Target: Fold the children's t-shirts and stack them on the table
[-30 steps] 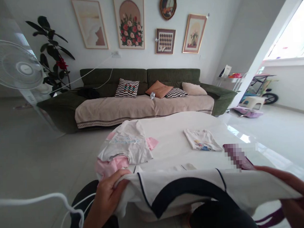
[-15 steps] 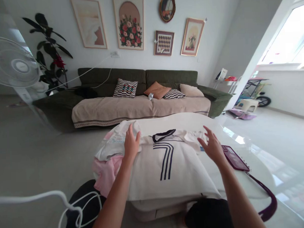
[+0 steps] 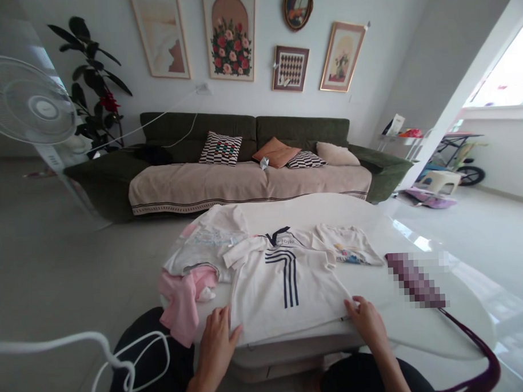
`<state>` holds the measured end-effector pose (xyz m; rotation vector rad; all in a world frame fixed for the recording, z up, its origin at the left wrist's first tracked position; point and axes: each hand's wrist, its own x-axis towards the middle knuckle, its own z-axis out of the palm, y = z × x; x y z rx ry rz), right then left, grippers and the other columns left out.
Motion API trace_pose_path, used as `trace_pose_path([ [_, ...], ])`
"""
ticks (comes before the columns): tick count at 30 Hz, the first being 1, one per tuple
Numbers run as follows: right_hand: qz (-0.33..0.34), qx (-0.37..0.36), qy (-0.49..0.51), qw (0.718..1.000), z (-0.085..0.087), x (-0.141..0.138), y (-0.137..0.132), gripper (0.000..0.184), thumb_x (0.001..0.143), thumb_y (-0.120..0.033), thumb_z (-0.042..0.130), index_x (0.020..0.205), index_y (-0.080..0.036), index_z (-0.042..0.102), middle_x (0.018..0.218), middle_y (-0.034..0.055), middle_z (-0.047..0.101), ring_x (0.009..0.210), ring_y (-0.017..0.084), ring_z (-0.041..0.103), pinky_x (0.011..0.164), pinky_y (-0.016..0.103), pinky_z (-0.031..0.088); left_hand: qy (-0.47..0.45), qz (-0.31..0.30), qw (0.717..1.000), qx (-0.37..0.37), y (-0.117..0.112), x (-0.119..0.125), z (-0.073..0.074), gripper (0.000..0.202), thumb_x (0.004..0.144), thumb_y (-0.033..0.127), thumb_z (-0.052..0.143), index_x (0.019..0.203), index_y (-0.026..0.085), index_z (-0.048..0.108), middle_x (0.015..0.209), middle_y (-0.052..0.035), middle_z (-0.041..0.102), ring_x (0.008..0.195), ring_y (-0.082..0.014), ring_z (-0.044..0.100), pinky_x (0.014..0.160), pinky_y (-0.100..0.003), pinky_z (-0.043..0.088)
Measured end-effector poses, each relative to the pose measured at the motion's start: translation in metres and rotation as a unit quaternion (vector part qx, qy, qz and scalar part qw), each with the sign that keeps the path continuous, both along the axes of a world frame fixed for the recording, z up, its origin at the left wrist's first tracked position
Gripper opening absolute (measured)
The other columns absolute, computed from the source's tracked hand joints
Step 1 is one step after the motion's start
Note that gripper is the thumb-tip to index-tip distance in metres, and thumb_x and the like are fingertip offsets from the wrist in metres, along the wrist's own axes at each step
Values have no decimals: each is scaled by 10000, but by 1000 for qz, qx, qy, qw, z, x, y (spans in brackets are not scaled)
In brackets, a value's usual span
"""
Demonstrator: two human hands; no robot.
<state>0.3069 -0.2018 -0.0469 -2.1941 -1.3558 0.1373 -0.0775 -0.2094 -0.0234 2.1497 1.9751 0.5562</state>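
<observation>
A white jersey (image 3: 285,281) with a dark number 7 and dark collar lies spread flat on the white round table (image 3: 403,322), collar away from me. My left hand (image 3: 217,343) rests at its near left hem corner, fingers closed on the edge. At the near right hem corner, my right hand (image 3: 366,324) pinches the fabric the same way. A heap of white and pink clothes (image 3: 199,261) lies left of the jersey. A small folded printed shirt (image 3: 349,245) lies to its right.
A blurred flat object (image 3: 414,279) with a dark purple strap lies on the table's right side. A white standing fan (image 3: 27,107) and its cable are at my left. Beyond the table stands a green sofa (image 3: 243,162) with cushions.
The jersey was held up at first, then laid flat on the table. My hands moved from its shoulders back to the near hem corners.
</observation>
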Motion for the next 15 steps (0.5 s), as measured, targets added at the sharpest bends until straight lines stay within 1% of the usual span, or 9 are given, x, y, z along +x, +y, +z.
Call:
trace_pose_path([
  [3, 2, -26, 63, 998, 11, -4, 9, 302, 679, -456, 443, 779, -205, 579, 702, 94, 631, 730, 261, 594, 650, 359, 420, 26, 3, 994, -101, 7, 3, 23, 284, 784, 265, 489, 1037, 139, 521, 1007, -107, 585, 948, -206, 568, 762, -267, 431],
  [6, 9, -27, 100, 995, 17, 2, 13, 259, 627, -474, 493, 607, -219, 526, 581, 51, 590, 613, 229, 575, 569, 333, 411, 6, 9, 987, -159, 13, 3, 31, 204, 752, 238, 527, 933, 144, 548, 890, -81, 631, 880, -206, 597, 709, -255, 417],
  [8, 14, -25, 129, 991, 25, 9, 15, 295, 617, -503, 489, 565, -212, 481, 529, 33, 561, 549, 199, 555, 527, 317, 416, -63, 4, 980, -190, 16, 1, 32, 142, 730, 245, 549, 815, 133, 572, 777, -64, 640, 815, -216, 607, 674, -262, 417],
  [9, 17, -19, 153, 988, 33, 13, 16, 316, 623, -521, 477, 575, -209, 465, 519, 24, 554, 531, 184, 549, 512, 306, 423, -125, -6, 969, -212, 17, 0, 34, 146, 722, 262, 560, 771, 127, 578, 741, -55, 639, 791, -217, 606, 661, -265, 423],
  [10, 21, -5, 190, 981, 44, 16, 16, 332, 627, -537, 474, 603, -206, 455, 517, 14, 550, 518, 169, 544, 501, 294, 429, -206, -21, 949, -239, 18, -1, 38, 173, 717, 290, 568, 756, 122, 584, 728, -47, 640, 777, -213, 604, 654, -267, 432],
  [11, 26, 18, 239, 971, 59, 16, 15, 346, 624, -546, 491, 645, -202, 455, 522, 4, 551, 508, 154, 539, 491, 281, 434, -298, -33, 917, -265, 18, -2, 44, 212, 717, 325, 572, 774, 122, 590, 741, -41, 643, 776, -205, 602, 652, -268, 444],
  [12, 32, 49, 291, 955, 77, 15, 12, 363, 609, -545, 531, 697, -199, 462, 534, -5, 556, 501, 143, 533, 482, 269, 436, -392, -36, 875, -281, 18, -2, 53, 251, 715, 356, 575, 817, 128, 593, 775, -37, 646, 785, -195, 600, 653, -268, 457],
  [14, 38, 130, 381, 915, 123, 7, 0, 431, 544, -495, 653, 815, -199, 496, 572, -10, 573, 493, 128, 520, 460, 252, 427, -550, -16, 792, -265, 18, -2, 79, 314, 701, 381, 595, 917, 153, 579, 868, -35, 641, 808, -175, 596, 650, -262, 481],
  [15, 34, 170, 392, 904, 148, 1, -10, 466, 521, -468, 692, 864, -203, 520, 604, -1, 586, 496, 126, 517, 444, 246, 418, -606, -1, 760, -233, 16, -2, 96, 328, 692, 375, 612, 940, 164, 570, 896, -35, 633, 809, -166, 595, 636, -251, 489],
])
